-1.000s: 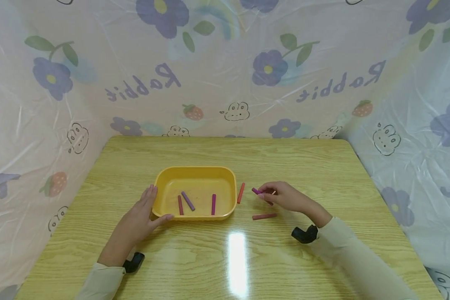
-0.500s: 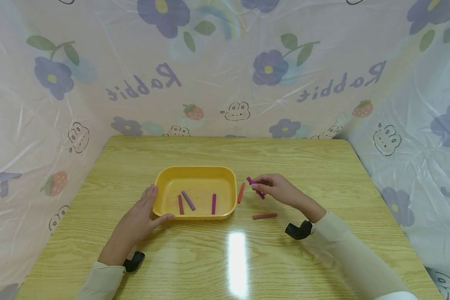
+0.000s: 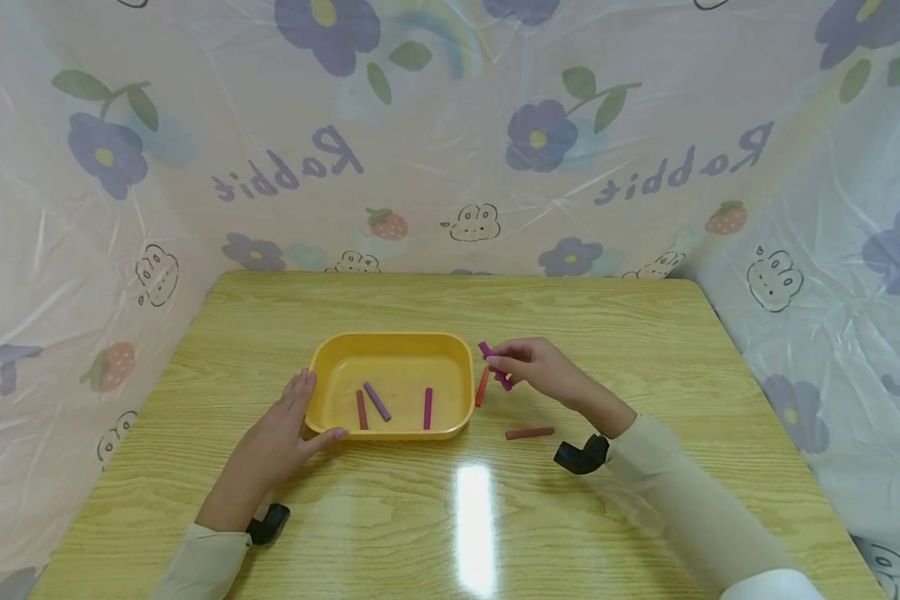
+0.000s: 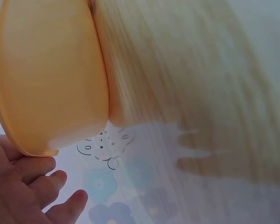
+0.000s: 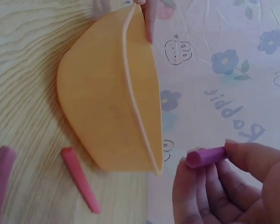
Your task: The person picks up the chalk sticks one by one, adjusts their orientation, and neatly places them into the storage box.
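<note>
A yellow plastic box (image 3: pixel 390 337) sits on the wooden table, holding a dark red crayon (image 3: pixel 362 410), a purple crayon (image 3: pixel 377 401) and a magenta crayon (image 3: pixel 427 408). My left hand (image 3: pixel 277 437) rests at its near left corner, fingers along the left side and thumb at the front rim. Beyond the box's right side, my right hand (image 3: pixel 543 367) pinches another magenta crayon (image 5: pixel 206 157) between thumb and fingertips, raised above the table. Just under it an orange-red crayon (image 3: pixel 482 387) lies beside the box wall.
One brownish red crayon (image 3: pixel 529 433) lies on the table (image 3: pixel 607 325) to the right of the box. A printed curtain (image 3: pixel 435 167) hangs behind the table and at both sides. Black wrist cameras sit on both wrists.
My right hand has lifted the magenta crayon off the table and moved it left toward the box's right rim. My left hand and the box have stayed put.
</note>
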`<state>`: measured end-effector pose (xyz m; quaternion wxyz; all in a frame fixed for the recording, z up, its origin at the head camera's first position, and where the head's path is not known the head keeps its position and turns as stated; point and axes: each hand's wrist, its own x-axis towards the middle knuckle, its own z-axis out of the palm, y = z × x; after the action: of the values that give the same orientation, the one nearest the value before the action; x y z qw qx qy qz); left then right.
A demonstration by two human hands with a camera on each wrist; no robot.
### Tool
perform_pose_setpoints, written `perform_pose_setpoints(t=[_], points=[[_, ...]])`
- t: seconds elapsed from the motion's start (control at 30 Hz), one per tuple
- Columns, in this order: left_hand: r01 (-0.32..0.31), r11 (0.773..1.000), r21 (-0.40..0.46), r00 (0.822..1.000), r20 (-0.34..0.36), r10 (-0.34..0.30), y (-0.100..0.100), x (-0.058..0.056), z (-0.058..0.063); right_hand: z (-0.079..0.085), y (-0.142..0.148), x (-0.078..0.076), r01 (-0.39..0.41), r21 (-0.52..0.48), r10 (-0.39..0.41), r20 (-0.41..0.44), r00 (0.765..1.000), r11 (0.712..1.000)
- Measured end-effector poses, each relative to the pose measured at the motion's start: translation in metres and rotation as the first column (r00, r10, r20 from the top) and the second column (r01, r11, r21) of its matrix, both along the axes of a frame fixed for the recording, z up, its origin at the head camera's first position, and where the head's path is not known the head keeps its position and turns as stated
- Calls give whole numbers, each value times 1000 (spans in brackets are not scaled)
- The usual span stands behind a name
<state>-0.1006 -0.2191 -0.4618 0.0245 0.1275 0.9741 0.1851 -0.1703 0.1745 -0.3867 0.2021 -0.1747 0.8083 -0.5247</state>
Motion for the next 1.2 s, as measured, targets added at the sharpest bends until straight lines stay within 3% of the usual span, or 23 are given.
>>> perform_pose_setpoints(t=[0.1, 0.33, 0.97, 1.2], points=[[0, 1000, 3, 1000, 1, 0, 0, 0, 0, 10, -8, 3, -1, 4, 1, 0, 1000, 1000], [-1, 1000, 12, 1000, 3, 1, 0, 0, 0, -10, -13, -15, -3, 1, 3, -6, 1000, 1000], [-3, 1000, 17, 1000, 0, 3, 0, 1, -1, -7, -43, -28, -6, 17, 7, -72, 997, 1000], [1, 1000, 21, 1000, -4, -1, -1, 1, 0, -13, -55, -33, -52, -16, 52, -52, 997, 998]])
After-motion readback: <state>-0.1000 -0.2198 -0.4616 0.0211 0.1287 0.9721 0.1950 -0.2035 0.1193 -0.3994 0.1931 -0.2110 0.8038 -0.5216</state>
